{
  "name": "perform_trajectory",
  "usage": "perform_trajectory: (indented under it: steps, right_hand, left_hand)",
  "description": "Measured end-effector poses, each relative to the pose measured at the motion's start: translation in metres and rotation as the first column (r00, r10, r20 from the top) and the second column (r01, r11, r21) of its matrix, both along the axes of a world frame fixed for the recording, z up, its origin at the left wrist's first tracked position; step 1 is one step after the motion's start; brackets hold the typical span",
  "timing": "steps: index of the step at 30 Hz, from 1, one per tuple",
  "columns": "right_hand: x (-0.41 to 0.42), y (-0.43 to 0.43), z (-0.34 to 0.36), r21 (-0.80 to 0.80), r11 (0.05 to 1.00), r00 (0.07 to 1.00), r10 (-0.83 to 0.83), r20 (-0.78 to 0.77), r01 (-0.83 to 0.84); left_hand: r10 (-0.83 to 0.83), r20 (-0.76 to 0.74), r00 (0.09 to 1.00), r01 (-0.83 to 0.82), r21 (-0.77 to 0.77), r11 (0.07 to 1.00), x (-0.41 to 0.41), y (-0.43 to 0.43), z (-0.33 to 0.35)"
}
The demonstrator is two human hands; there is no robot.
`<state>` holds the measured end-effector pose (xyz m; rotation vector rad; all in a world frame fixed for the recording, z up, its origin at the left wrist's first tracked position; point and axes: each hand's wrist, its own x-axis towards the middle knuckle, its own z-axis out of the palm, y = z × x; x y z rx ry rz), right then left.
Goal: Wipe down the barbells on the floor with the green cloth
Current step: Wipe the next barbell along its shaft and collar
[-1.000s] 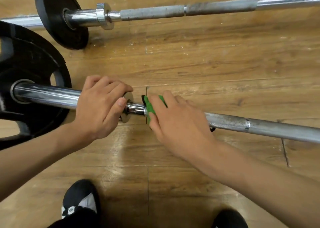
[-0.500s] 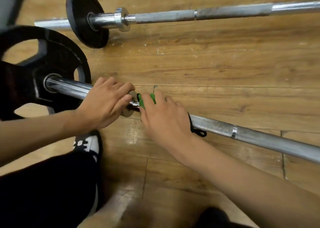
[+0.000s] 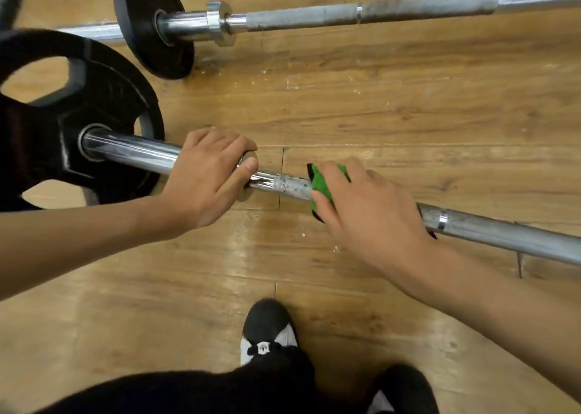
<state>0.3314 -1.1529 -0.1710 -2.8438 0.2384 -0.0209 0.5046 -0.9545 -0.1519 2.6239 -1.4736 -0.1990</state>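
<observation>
Operator: Displacement since the previous half-second: the green cloth [image 3: 327,184] has slid rightward along the near barbell [image 3: 503,234], away from the collar [image 3: 248,159] it was nearly touching. A short length of dull, speckled shaft now shows between the two grips.

Inspector: State of the right grip?

Operator: The right grip [image 3: 371,212] is clenched over the cloth, fingers and thumb wrapped round it and the shaft beneath (only the cloth's left edge and a dark hem show past the knuckles).

Inspector: Left grip?

Operator: The left grip [image 3: 207,178] grasps the same bar at the collar, fingers curled over the top, thumb against the collar's right face.

Inspector: Surroundings?

Operator: The near barbell lies on the wooden floor [image 3: 345,108], running down to the right. A large black plate [image 3: 78,121] with cut-outs sits on its sleeve, left of the left grip. A second barbell [image 3: 377,11] lies farther off, across the top, carrying a smaller black plate [image 3: 151,27]. One black-and-white shoe [image 3: 267,332] stands on the floor below the grips.
</observation>
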Motion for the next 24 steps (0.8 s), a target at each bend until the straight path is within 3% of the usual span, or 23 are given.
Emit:
perform_trajectory:
  steps: [6,13,19,24]
  right_hand:
    - [-0.001,-0.007,0.007,-0.084,0.996,0.996,0.015,-0.090,-0.022]
    - [0.003,-0.018,0.021,-0.039,0.992,0.973,0.107,-0.206,-0.118]
    - [0.044,0.017,0.008,-0.134,0.968,0.972,0.194,-0.131,-0.211]
    - [0.048,0.021,0.008,-0.069,0.984,0.984,0.161,-0.079,-0.166]
  left_hand:
    - [-0.091,-0.057,0.994,0.085,-0.101,0.991,0.023,-0.003,-0.009]
    - [-0.041,0.066,0.997,0.052,-0.160,0.986,0.017,-0.008,-0.015]
    - [0.028,0.168,0.985,0.012,-0.235,0.972,0.016,-0.009,-0.027]
    - [0.050,0.175,0.983,-0.005,-0.247,0.969,0.014,-0.010,-0.027]
